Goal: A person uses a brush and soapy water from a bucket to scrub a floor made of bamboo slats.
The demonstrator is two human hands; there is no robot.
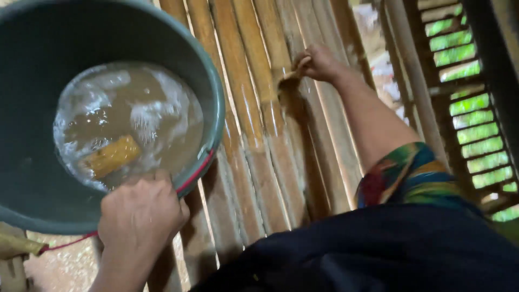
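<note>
A floor of split bamboo slats [254, 135] fills most of the view, and it is wet and shiny where the work is done. The slats run away from the person, with narrow gaps between them, so dirty water can probably drain through.

At the left a large grey-green bucket [213, 92] is tilted toward the camera, with a red line along its rim. It is held by the left hand [139, 216], whose fingers are closed over the near rim; this grip seems to keep the bucket steady and within reach. Inside, cloudy brown water [130, 119] with white foam is seen, and a yellow ribbed thing [112, 156], perhaps a brush or a sponge, is floating in it.

The right hand [320, 62] is stretched far forward over the slats. Its fingers are curled tight around a small pale object [294, 73], probably a scrubbing tool, which is pressed on a slat. What it is exactly cannot be told. A colourful sleeve [411, 176] covers the upper arm, and dark cloth [378, 254] is seen below.

At the right a slatted wall [465, 108] lets green daylight through. The room is dim and built of wood and bamboo.
</note>
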